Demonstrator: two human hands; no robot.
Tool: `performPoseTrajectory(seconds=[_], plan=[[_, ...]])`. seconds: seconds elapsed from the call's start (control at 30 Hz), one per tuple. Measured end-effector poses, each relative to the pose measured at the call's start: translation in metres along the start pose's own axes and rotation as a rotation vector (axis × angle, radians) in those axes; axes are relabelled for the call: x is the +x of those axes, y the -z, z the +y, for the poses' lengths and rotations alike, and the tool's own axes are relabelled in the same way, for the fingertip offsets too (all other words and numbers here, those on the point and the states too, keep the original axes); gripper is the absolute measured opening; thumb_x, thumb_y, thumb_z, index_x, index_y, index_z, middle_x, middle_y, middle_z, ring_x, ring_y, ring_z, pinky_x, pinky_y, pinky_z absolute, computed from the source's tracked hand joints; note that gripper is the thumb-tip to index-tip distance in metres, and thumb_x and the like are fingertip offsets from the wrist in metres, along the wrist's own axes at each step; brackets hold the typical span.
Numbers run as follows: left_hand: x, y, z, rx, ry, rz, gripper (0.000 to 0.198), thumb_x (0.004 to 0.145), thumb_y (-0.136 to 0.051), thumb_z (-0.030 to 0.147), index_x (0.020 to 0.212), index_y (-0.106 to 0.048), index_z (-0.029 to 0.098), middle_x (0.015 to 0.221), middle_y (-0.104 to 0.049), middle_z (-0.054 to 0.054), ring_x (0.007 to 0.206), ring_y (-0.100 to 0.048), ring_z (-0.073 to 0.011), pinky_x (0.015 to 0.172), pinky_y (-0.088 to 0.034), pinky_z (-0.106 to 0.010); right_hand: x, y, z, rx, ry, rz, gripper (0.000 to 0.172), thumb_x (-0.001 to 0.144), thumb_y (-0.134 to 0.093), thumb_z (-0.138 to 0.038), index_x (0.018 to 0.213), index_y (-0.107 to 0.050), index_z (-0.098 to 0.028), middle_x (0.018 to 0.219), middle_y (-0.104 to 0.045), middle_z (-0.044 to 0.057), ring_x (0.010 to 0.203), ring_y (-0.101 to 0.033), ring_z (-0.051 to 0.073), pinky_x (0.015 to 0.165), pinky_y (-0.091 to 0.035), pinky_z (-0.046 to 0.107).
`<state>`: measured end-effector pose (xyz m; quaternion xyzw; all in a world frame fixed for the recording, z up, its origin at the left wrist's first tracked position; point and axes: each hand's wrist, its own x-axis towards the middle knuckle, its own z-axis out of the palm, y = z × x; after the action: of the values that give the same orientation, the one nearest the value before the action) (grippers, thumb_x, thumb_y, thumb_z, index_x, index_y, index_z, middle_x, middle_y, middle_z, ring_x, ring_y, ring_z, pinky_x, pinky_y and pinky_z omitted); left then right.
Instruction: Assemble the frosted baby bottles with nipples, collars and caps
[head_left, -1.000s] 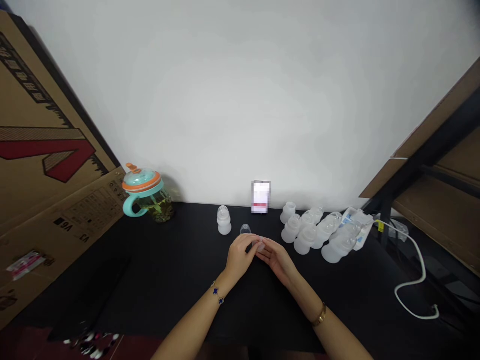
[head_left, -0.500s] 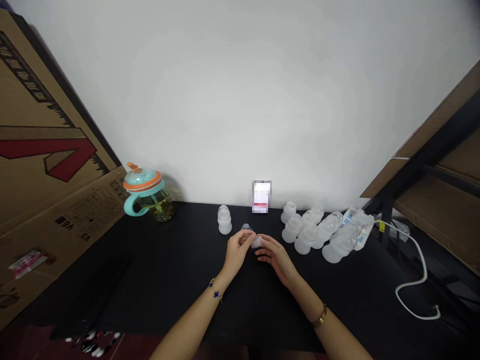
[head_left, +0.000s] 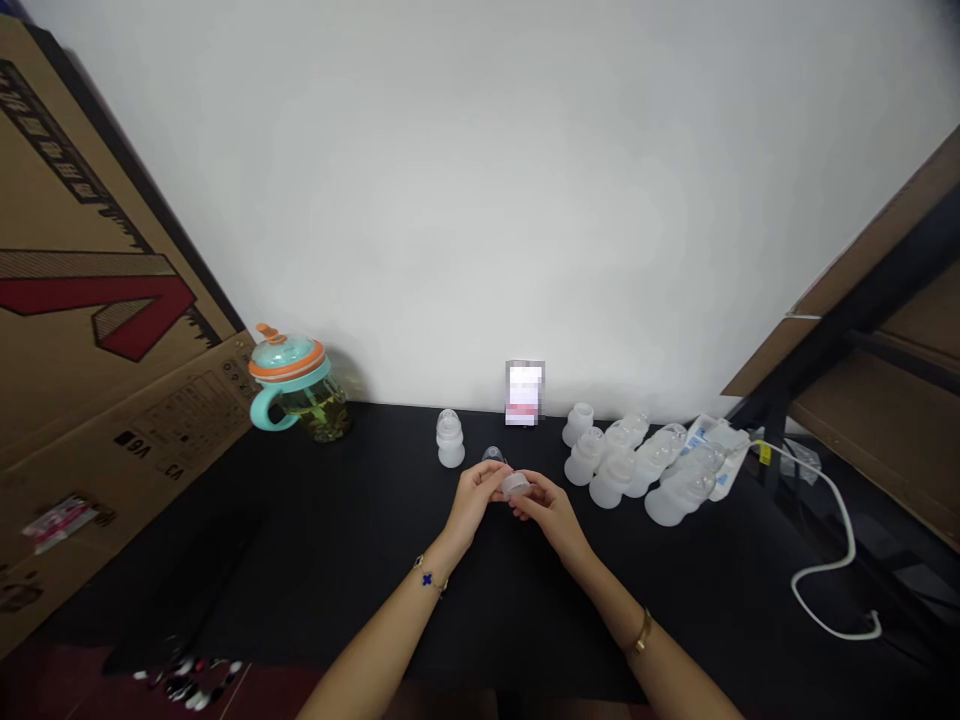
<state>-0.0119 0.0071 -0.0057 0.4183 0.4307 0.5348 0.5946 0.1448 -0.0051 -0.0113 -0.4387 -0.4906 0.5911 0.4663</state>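
Observation:
Between my two hands is a small translucent white bottle collar ring (head_left: pixel 515 486), its round side tilted toward me. My left hand (head_left: pixel 475 490) is closed, pinching the ring's left edge with thumb and fingers. From the right, my right hand (head_left: pixel 546 505) grips the same ring, fingers curled at its edge. Just behind my left fingers a clear dome cap (head_left: pixel 493 454) sits on the table, partly covered by the hand. A small white baby bottle (head_left: pixel 450 440) with a clear cap stands upright to the left of it.
Several white baby bottles (head_left: pixel 615 476) stand at the right, beside a white and blue packet (head_left: pixel 724 480). A teal and orange lidded glass jug (head_left: pixel 300 385) is at the left by a cardboard box (head_left: pixel 142 440). A lit, blurred phone-like screen (head_left: pixel 524 393) leans on the wall. A white cable (head_left: pixel 840 500) curls right.
The ring has turned so that more of its round side faces me. My right fingers have curled in closer around it; my left hand has barely moved.

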Motion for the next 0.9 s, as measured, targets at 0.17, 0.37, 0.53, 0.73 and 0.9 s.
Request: performPoseTrajectory(seconds=[0.17, 0.37, 0.53, 0.73, 0.9], plan=[[-0.0005, -0.0008, 0.0000, -0.042, 0.025, -0.002, 0.039, 0.073, -0.079, 0.048, 0.092, -0.069, 0.015, 0.074, -0.072, -0.003, 0.065, -0.068, -0.0152, 0.063, -0.058, -0.027, 0.0011, 0.0005, 0.0044, -0.095, 0.070, 0.006, 0.033, 0.074, -0.079, -0.037, 0.103, -0.075, -0.022, 0.075, -0.071, 0.001, 0.065, -0.064, 0.018, 0.063, -0.049, 0.031], [-0.0016, -0.0017, 0.0010, -0.001, -0.019, 0.001, 0.051, 0.075, -0.078, 0.051, 0.109, -0.062, 0.017, 0.071, -0.072, -0.001, 0.064, -0.070, -0.0166, 0.065, -0.060, -0.029, -0.0002, -0.0010, -0.0002, -0.154, 0.066, 0.028, 0.028, 0.077, -0.076, -0.041, 0.098, -0.075, -0.022, 0.079, -0.071, 0.002, 0.065, -0.063, 0.018, 0.063, -0.049, 0.030], [-0.0015, -0.0020, -0.0036, 0.075, -0.061, -0.040, 0.051, 0.079, -0.074, 0.051, 0.113, -0.060, 0.016, 0.082, -0.074, -0.005, 0.075, -0.072, -0.0190, 0.064, -0.058, -0.026, 0.0008, 0.0015, -0.0008, -0.225, 0.077, 0.059, 0.034, 0.078, -0.073, -0.047, 0.099, -0.073, -0.020, 0.083, -0.072, 0.004, 0.066, -0.063, 0.018, 0.062, -0.050, 0.030], [-0.0023, -0.0027, -0.0061, 0.150, -0.110, -0.122, 0.043, 0.079, -0.076, 0.040, 0.113, -0.060, 0.018, 0.098, -0.076, -0.009, 0.088, -0.073, -0.0219, 0.069, -0.056, -0.026, 0.0008, 0.0047, -0.0011, -0.364, 0.110, 0.120, 0.040, 0.084, -0.065, -0.051, 0.108, -0.072, -0.019, 0.084, -0.073, 0.004, 0.067, -0.063, 0.019, 0.063, -0.049, 0.030], [-0.0048, -0.0043, -0.0064, 0.331, -0.204, -0.120, 0.026, 0.082, -0.067, 0.024, 0.108, -0.062, 0.021, 0.101, -0.077, -0.006, 0.095, -0.073, -0.0218, 0.068, -0.054, -0.025, -0.0010, 0.0047, -0.0019, -0.506, 0.158, 0.125, 0.036, 0.089, -0.058, -0.047, 0.109, -0.072, -0.020, 0.088, -0.075, 0.004, 0.070, -0.065, 0.020, 0.068, -0.049, 0.030]])
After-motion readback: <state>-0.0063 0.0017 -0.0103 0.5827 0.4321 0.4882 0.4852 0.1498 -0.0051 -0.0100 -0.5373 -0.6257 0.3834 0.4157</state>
